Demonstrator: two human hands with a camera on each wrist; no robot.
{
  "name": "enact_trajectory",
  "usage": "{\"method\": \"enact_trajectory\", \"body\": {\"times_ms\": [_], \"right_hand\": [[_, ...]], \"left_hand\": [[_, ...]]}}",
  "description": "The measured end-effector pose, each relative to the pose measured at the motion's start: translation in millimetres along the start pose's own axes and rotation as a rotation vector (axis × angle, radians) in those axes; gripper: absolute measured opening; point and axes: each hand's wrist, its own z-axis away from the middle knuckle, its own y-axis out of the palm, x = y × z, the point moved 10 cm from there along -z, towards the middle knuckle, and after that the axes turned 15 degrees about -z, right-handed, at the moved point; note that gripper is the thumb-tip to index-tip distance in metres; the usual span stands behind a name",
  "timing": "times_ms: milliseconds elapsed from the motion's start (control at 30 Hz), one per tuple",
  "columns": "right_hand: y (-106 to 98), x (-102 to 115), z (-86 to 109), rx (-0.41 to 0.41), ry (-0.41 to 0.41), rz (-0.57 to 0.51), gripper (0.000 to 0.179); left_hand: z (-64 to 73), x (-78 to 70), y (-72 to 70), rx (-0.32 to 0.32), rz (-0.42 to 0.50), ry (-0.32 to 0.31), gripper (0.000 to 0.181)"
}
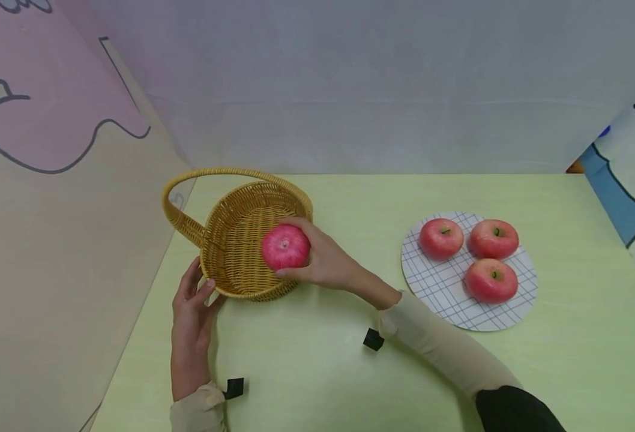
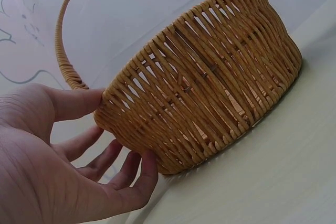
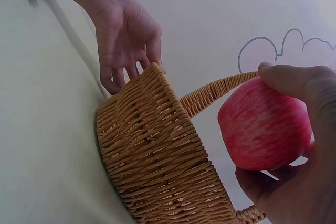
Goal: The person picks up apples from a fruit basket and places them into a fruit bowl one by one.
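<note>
My right hand [image 1: 323, 255] grips a red apple [image 1: 285, 246] between thumb and fingers, over the right part of a wicker basket [image 1: 225, 295]. In the right wrist view this apple [image 3: 265, 127] is above the basket's rim, beside the arched handle [image 3: 215, 94]. At the basket's near left side, my left hand [image 1: 193, 309] holds it, thumb at the rim. From the left wrist view, the left hand's fingers [image 2: 147, 177] bend against the lower wall of the woven basket [image 2: 210, 77]. The inside of the basket shows only bare weave where the right hand does not hide it.
On the right of the pale green table [image 1: 317, 372] lies a round white plate with a blue grid [image 1: 431, 294], bearing three red apples [image 1: 491, 281]. A grey wall [image 1: 377, 90] rises behind the table's back edge. Small black blocks [image 1: 373, 339] stick out at both wrists.
</note>
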Motion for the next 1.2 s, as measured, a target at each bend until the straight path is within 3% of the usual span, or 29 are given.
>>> {"method": "enact_trajectory", "body": {"times_ms": [300,533,833,1200], "right_hand": [[-12,7,18.0,-0.053,-0.036,-0.034,0.089],[-27,10,36.8,-0.146,-0.065,-0.054,0.088],[-43,-2,62.4,-0.257,-0.008,-0.054,0.088],[-71,-12,90.7,-0.365,0.021,0.026,0.089]], "left_hand": [[0.5,-0.6,0.3,0.002,0.005,0.004,0.061],[1.8,-0.5,-1.1,0.003,-0.017,-0.004,0.061],[1.5,-0.3,-1.0,0.000,-0.025,-0.009,0.061],[1.4,0.0,-0.9,-0.001,0.000,0.000,0.061]]}}
